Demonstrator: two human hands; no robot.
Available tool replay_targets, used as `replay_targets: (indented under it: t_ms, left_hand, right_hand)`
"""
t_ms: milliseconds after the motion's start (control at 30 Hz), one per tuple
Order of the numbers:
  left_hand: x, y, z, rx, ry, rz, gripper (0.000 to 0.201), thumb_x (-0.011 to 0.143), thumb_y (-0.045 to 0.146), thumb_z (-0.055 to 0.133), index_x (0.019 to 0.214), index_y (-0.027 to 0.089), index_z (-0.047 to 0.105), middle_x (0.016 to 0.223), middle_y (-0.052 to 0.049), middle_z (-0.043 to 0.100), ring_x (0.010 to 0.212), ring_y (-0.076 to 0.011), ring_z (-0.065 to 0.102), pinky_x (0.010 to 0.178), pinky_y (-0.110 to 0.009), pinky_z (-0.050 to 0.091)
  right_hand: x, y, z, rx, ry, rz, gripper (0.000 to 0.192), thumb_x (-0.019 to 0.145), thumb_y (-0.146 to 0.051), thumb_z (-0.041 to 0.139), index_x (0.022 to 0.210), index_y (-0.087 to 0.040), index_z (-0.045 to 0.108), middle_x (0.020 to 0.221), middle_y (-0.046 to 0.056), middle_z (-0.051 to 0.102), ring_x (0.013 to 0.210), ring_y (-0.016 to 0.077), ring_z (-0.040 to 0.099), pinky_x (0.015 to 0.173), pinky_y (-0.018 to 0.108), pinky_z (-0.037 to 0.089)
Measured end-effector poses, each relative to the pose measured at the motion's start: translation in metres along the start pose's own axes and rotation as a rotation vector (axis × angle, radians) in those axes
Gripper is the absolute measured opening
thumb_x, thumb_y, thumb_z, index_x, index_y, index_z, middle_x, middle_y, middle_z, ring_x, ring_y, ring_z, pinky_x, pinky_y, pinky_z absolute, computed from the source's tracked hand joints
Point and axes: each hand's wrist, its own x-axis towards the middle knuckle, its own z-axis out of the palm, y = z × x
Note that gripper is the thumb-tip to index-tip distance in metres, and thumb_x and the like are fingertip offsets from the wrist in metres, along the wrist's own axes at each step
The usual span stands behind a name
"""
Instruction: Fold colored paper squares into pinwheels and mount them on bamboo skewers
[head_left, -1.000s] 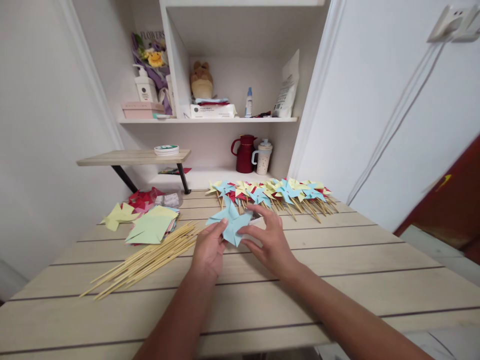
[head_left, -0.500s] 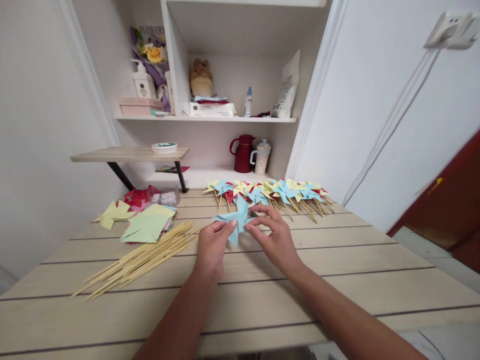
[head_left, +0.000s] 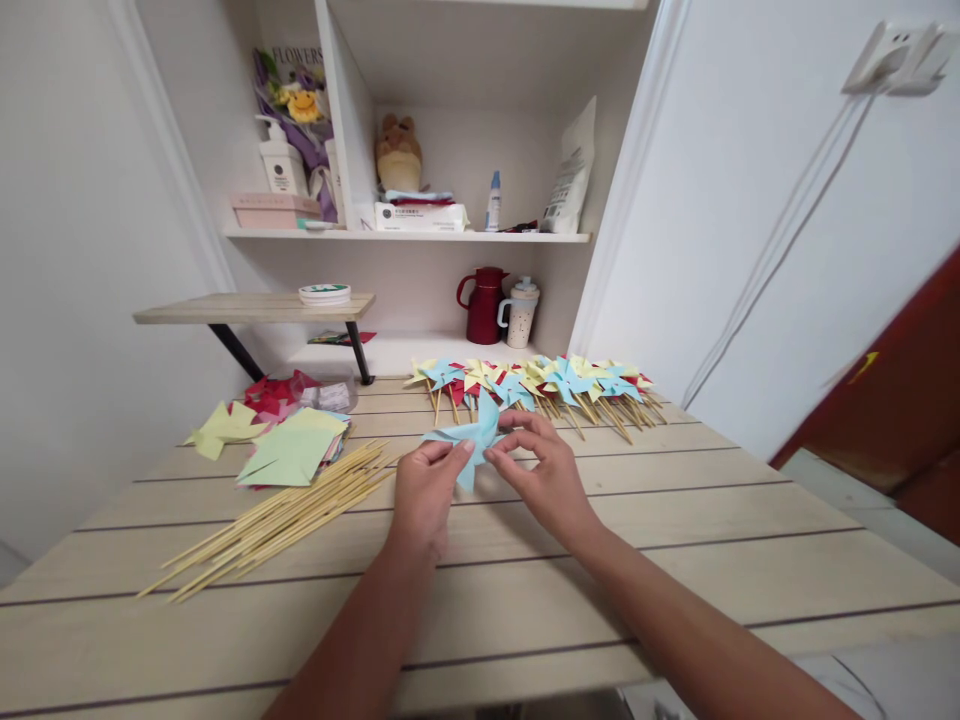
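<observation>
**Two hands hold a blue paper pinwheel over the table**

The left hand [head_left: 424, 490] and the right hand [head_left: 544, 475] meet in the middle of the wooden table [head_left: 675, 560]. Between them is a blue paper pinwheel [head_left: 469, 435]. It has no stick on it. The left hand is partly closed, and its thumb and fingers pinch the near left side of the blue paper. The right hand is partly closed too. Its fingertips pinch the paper at the middle, on the right side. One blue point sticks up above the fingers, and another points down between the two hands. The pinwheel is held just above the table top, in front of the person.

To the left of the hands lies a bunch of thin wooden sticks [head_left: 277, 520]. They lie flat on the table, spread out a little like a fan. Just past the sticks is a pile of paper squares [head_left: 292, 455], light green on top, with yellow and red ones beside it.

Behind the hands, near the far edge of the table, is a long row of finished pinwheels [head_left: 540, 385]. They are blue, yellow and red, and each one has a stick.

On the low shelf behind them stand a dark red jug [head_left: 482, 305] and a white cup with a lid [head_left: 521, 312], side by side.
</observation>
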Motion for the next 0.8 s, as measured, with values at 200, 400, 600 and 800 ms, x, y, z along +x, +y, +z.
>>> replay_targets:
  t_ms: [200, 400, 600, 800]
  left_hand:
    - [0.003, -0.0044, -0.0019, -0.004, 0.0, 0.028, 0.022, 0.061, 0.034, 0.084, 0.07, 0.015, 0.076, 0.073, -0.003, 0.073, 0.07, -0.0125, 0.061, 0.069, -0.023, 0.046]
    - [0.0036, -0.0052, -0.0023, -0.002, -0.018, 0.049, 0.021, 0.064, 0.033, 0.083, 0.073, 0.015, 0.077, 0.075, -0.003, 0.072, 0.072, -0.0132, 0.06, 0.071, -0.024, 0.046]
    - [0.0027, -0.0053, -0.0007, -0.017, -0.025, 0.02, 0.023, 0.063, 0.033, 0.084, 0.074, 0.015, 0.077, 0.075, -0.004, 0.072, 0.068, -0.0126, 0.059, 0.068, -0.024, 0.046]
    - [0.0014, -0.0046, 0.0017, -0.06, -0.049, 0.013, 0.024, 0.062, 0.033, 0.085, 0.075, 0.014, 0.077, 0.075, -0.005, 0.073, 0.069, -0.0138, 0.061, 0.072, -0.026, 0.048]
  right_hand:
    - [0.0011, 0.0027, -0.0004, 0.127, -0.008, 0.132, 0.031, 0.083, -0.038, 0.069, 0.111, -0.026, 0.064, 0.117, 0.007, 0.063, 0.112, 0.0254, 0.057, 0.1, 0.044, 0.042]
    - [0.0025, 0.0058, 0.0007, 0.399, -0.1, 0.404, 0.064, 0.074, -0.05, 0.074, 0.131, -0.027, 0.055, 0.133, 0.01, 0.058, 0.126, 0.0295, 0.051, 0.101, 0.046, 0.042]
    - [0.002, 0.0004, 0.0026, 0.494, -0.191, 0.468, 0.048, 0.065, -0.042, 0.082, 0.106, -0.023, 0.068, 0.104, 0.006, 0.07, 0.094, 0.0237, 0.063, 0.083, 0.037, 0.048]
    - [-0.0008, 0.0006, 0.0068, 0.461, -0.189, 0.495, 0.026, 0.067, -0.038, 0.081, 0.082, -0.019, 0.072, 0.074, 0.001, 0.067, 0.07, 0.0167, 0.058, 0.071, 0.031, 0.045]
